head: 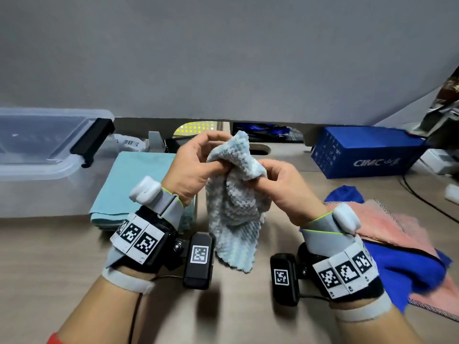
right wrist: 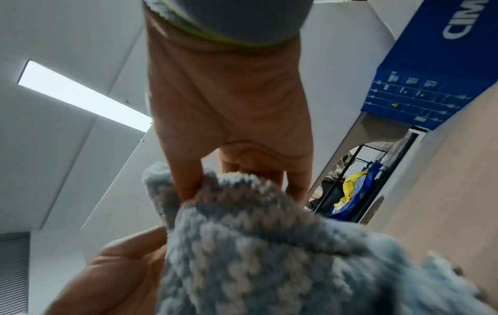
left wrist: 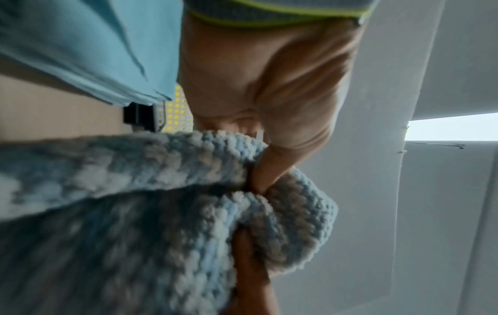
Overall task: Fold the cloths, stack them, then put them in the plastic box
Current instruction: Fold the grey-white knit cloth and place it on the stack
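Observation:
A fluffy blue-and-white knitted cloth [head: 233,207] hangs bunched above the table, held up by both hands. My left hand [head: 198,162] pinches its upper edge, thumb against fingers, and my right hand [head: 278,180] pinches the edge just beside it. In the left wrist view the thumb presses into the knitted cloth [left wrist: 188,191]. The right wrist view shows fingers pinching the same cloth [right wrist: 256,245]. A folded light-blue cloth stack [head: 134,184] lies on the table to the left. The clear plastic box [head: 49,155] with a black latch stands at the far left. Pink [head: 397,227] and dark blue [head: 407,266] cloths lie crumpled at the right.
A blue cardboard box [head: 365,152] stands at the back right, with a black cable [head: 427,202] running past it. A mesh basket and small clutter sit along the back edge by the grey wall. Bare wooden table [head: 236,314] lies in front of me.

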Available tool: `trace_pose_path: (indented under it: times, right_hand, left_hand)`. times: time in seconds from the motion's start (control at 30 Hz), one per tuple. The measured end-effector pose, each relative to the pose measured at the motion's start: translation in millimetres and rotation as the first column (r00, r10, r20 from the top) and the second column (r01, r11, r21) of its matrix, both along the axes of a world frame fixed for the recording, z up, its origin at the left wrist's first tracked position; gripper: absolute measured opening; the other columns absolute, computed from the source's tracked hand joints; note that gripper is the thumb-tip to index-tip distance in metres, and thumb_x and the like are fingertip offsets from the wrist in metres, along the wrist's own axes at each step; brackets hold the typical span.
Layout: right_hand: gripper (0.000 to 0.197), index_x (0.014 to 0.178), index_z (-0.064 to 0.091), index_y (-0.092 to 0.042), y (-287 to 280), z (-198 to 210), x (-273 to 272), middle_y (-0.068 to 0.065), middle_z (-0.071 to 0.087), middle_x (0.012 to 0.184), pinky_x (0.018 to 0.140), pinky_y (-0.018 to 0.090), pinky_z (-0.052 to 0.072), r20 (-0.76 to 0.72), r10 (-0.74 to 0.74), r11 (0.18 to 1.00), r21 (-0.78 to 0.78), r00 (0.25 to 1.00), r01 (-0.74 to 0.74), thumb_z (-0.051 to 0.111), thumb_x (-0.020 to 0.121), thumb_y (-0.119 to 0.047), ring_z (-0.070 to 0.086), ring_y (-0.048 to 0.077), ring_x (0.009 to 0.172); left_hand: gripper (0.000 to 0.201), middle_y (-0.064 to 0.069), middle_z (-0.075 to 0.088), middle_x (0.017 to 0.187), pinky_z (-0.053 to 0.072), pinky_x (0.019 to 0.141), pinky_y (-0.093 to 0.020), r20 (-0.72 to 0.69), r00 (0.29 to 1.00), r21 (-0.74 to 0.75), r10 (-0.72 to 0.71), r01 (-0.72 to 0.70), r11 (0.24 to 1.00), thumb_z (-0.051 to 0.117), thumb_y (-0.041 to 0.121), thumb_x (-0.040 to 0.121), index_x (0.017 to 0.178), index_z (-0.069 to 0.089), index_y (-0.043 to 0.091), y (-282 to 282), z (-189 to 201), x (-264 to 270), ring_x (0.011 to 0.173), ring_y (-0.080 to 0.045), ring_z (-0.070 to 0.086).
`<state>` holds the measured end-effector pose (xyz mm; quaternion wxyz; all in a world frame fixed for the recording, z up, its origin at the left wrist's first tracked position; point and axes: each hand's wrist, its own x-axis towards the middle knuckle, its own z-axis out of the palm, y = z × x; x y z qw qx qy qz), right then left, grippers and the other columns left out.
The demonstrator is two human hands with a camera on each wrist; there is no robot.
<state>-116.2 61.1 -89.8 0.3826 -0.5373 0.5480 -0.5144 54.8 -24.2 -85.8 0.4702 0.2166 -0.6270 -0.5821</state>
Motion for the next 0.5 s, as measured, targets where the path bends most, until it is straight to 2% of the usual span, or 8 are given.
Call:
trace_pose_path:
  times: [0.07, 0.13, 0.17, 0.27, 0.3, 0.37, 0.43, 0.5]
  right_hand:
    - [0.031, 0.098, 0.066, 0.005, 1, 4, 0, 0.013, 0.063, 0.084, 0.07, 0.036, 0.042, 0.084, -0.08, 0.996, -0.019, 0.993, 0.082, 0.067, 0.075, -0.016, 0.053, 0.02, 0.078]
    - [0.016, 0.094, 0.069, -0.001, 1, 10, -2, 0.009, 0.066, 0.081, 0.066, 0.029, 0.047, 0.197, -0.131, 0.989, -0.035, 0.972, 0.141, 0.067, 0.082, -0.012, 0.057, 0.017, 0.074]
    - [0.008, 0.092, 0.069, -0.004, 1, 12, -2, 0.007, 0.068, 0.079, 0.064, 0.026, 0.049, 0.258, -0.145, 0.986, -0.036, 0.955, 0.16, 0.064, 0.087, -0.008, 0.06, 0.014, 0.071]
    - [0.013, 0.088, 0.067, -0.005, 1, 14, -2, 0.006, 0.069, 0.076, 0.065, 0.027, 0.052, 0.366, -0.226, 0.968, -0.015, 0.903, 0.249, 0.055, 0.094, -0.007, 0.062, 0.015, 0.069]
    - [0.014, 0.089, 0.067, -0.005, 0, 14, -3, 0.007, 0.068, 0.077, 0.066, 0.029, 0.051, 0.393, -0.257, 0.959, -0.01, 0.883, 0.283, 0.055, 0.095, -0.008, 0.062, 0.016, 0.07]
    - [0.015, 0.089, 0.066, -0.005, -1, 15, -7, 0.005, 0.068, 0.072, 0.063, 0.028, 0.054, 0.45, -0.288, 0.945, -0.006, 0.845, 0.326, 0.054, 0.096, -0.01, 0.063, 0.015, 0.067]
    - [0.015, 0.092, 0.066, -0.004, -2, 17, -11, 0.003, 0.07, 0.071, 0.06, 0.025, 0.055, 0.466, -0.313, 0.936, 0.006, 0.827, 0.351, 0.053, 0.096, -0.011, 0.066, 0.012, 0.065]
    - [0.018, 0.097, 0.067, -0.003, -2, 16, -18, 0.005, 0.074, 0.078, 0.065, 0.027, 0.057, 0.451, -0.329, 0.936, 0.039, 0.83, 0.349, 0.054, 0.097, -0.015, 0.07, 0.015, 0.071]
  left_hand:
    - [0.049, -0.003, 0.069, 0.102, 0.054, 0.078, -0.025, -0.045, 0.995, 0.006, 0.087, -0.087, 0.996, 0.075, 0.001, 0.066, 0.112, 0.06, 0.012, -6, 1, 1, 0.091, -0.011, 0.063]
    - [0.056, 0.001, 0.069, 0.1, 0.054, 0.08, -0.024, -0.069, 0.988, 0.109, 0.138, -0.13, 0.985, 0.076, 0.009, 0.067, 0.12, 0.057, 0.009, -7, -3, -3, 0.089, -0.01, 0.064]
    - [0.06, 0.002, 0.07, 0.098, 0.054, 0.078, -0.024, -0.034, 0.991, 0.19, 0.128, -0.12, 0.975, 0.076, 0.015, 0.067, 0.123, 0.055, 0.006, -8, -6, -4, 0.085, -0.009, 0.065]
    - [0.064, -0.001, 0.074, 0.092, 0.053, 0.072, -0.023, 0.248, 0.965, 0.306, -0.091, 0.011, 0.952, 0.087, 0.03, 0.061, 0.116, 0.063, 0.006, -5, -15, -6, 0.076, -0.01, 0.066]
    - [0.052, 0.001, 0.074, 0.083, 0.05, 0.068, -0.018, 0.356, 0.918, 0.283, -0.174, 0.072, 0.957, 0.087, 0.029, 0.066, 0.108, 0.066, 0.007, -3, -17, -5, 0.069, -0.006, 0.064]
    - [0.017, 0.009, 0.067, 0.061, 0.039, 0.052, -0.009, 0.48, 0.843, 0.2, -0.242, 0.164, 0.966, 0.077, 0.012, 0.078, 0.093, 0.069, 0.008, 3, -15, -5, 0.054, 0.002, 0.055]
    - [0.01, 0.012, 0.062, 0.055, 0.037, 0.05, -0.009, 0.492, 0.849, 0.128, -0.194, 0.15, 0.98, 0.07, 0.001, 0.082, 0.084, 0.067, 0.011, 4, -14, -5, 0.05, 0.003, 0.051]
    - [0.015, 0.012, 0.063, 0.063, 0.041, 0.054, -0.012, 0.385, 0.915, 0.154, -0.121, 0.066, 0.986, 0.063, 0.0, 0.086, 0.089, 0.066, 0.014, 2, -9, -5, 0.055, 0.003, 0.054]
